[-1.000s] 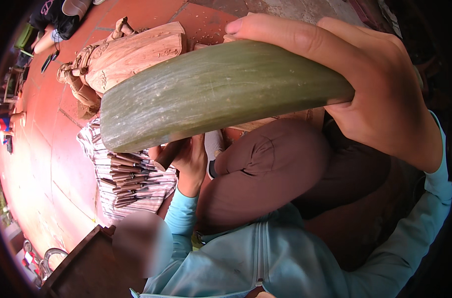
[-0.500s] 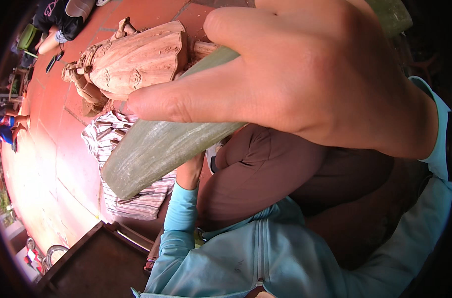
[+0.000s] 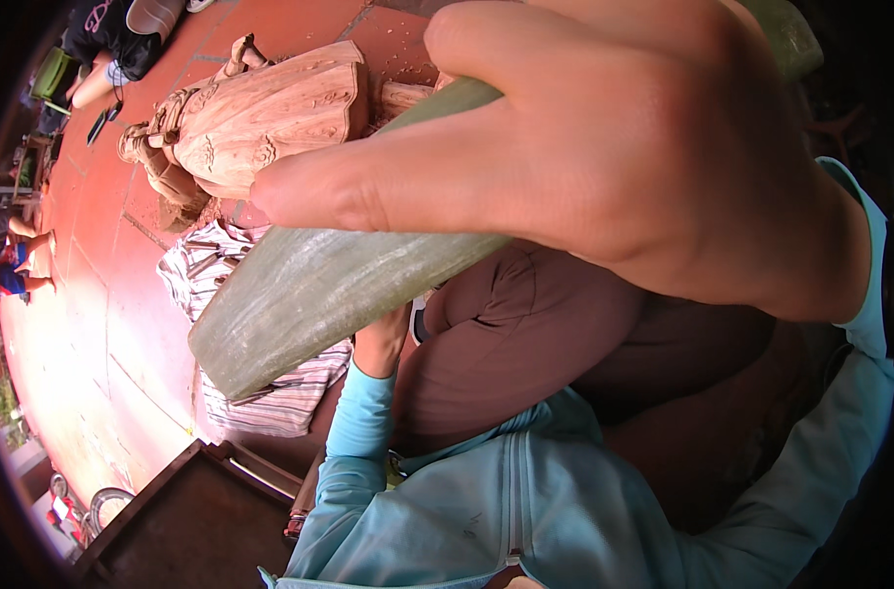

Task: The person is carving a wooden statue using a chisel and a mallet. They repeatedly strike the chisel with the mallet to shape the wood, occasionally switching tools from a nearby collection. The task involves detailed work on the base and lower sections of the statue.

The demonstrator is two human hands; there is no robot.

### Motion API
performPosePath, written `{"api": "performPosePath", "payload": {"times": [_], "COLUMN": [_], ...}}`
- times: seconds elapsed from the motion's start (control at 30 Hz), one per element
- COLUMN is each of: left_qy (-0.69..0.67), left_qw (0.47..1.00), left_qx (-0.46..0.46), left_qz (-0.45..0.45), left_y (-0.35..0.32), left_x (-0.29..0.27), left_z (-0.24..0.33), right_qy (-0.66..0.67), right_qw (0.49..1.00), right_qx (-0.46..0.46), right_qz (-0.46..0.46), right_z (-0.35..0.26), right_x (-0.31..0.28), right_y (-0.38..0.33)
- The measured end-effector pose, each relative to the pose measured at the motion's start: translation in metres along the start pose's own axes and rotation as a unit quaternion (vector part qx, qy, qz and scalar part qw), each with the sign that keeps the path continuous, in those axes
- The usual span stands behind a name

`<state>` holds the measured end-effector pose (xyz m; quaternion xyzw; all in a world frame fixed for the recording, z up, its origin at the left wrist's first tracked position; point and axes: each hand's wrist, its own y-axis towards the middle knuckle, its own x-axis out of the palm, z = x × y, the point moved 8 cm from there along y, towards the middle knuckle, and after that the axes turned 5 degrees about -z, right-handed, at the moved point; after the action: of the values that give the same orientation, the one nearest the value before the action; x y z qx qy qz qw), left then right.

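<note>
Close in front, my right hand (image 3: 604, 157) is closed around a long, flat grey-green club (image 3: 339, 294). Its broad end slants down to the left, and its other end shows past the hand at the upper right. Of my left hand only the wrist (image 3: 378, 353) shows, below the club; the fingers are hidden behind it, so what they hold cannot be seen. Beyond the club a carved wooden statue (image 3: 270, 123) of a robed figure lies on its side on the floor.
A striped cloth (image 3: 295, 402) with several carving tools (image 3: 203, 265) lies on the red tiled floor (image 3: 83, 294). A dark tray-like surface (image 3: 191, 525) stands at lower left. Wood chips lie around the statue. Another person (image 3: 123, 44) sits at the upper left; others are farther off.
The club's broad end has shifted slightly left, while my right hand has moved a little right, still gripping it. The club covers more of my left hand. The statue has stayed put.
</note>
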<state>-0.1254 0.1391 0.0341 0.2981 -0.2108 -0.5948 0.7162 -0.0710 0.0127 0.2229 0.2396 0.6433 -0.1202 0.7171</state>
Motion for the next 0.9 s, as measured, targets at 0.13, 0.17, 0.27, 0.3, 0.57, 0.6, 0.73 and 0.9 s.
{"api": "performPosePath", "payload": {"times": [0.13, 0.17, 0.27, 0.3, 0.57, 0.6, 0.73, 0.9], "left_qy": [0.002, 0.011, 0.045, 0.054, 0.034, 0.038, 0.05, -0.012], "left_qw": [0.995, 0.996, 0.998, 0.998, 0.995, 0.994, 0.993, 0.982], "left_qx": [-0.06, -0.065, -0.037, -0.03, -0.089, -0.093, -0.093, -0.103], "left_qz": [0.073, 0.06, -0.016, -0.026, 0.033, 0.037, 0.046, 0.158], "left_y": [-0.008, -0.009, 0.005, 0.009, 0.001, 0.0, -0.004, -0.026], "left_x": [-0.015, -0.016, -0.007, -0.004, -0.001, -0.003, -0.01, -0.016], "left_z": [-0.027, -0.029, -0.008, -0.002, -0.01, -0.009, -0.011, -0.039], "right_qy": [-0.007, -0.012, -0.018, -0.02, -0.03, -0.027, -0.022, -0.029], "right_qw": [1.0, 1.0, 1.0, 1.0, 0.999, 0.999, 1.0, 0.999], "right_qx": [0.005, 0.007, 0.011, 0.011, 0.022, 0.021, 0.013, 0.018], "right_qz": [0.002, 0.004, 0.006, 0.005, 0.004, 0.005, 0.006, 0.002], "right_z": [0.0, 0.001, 0.003, 0.003, 0.006, 0.006, 0.005, 0.005], "right_x": [0.005, 0.006, 0.01, 0.01, 0.011, 0.011, 0.013, 0.014], "right_y": [-0.006, -0.006, -0.009, -0.01, -0.014, -0.013, -0.008, -0.011]}}
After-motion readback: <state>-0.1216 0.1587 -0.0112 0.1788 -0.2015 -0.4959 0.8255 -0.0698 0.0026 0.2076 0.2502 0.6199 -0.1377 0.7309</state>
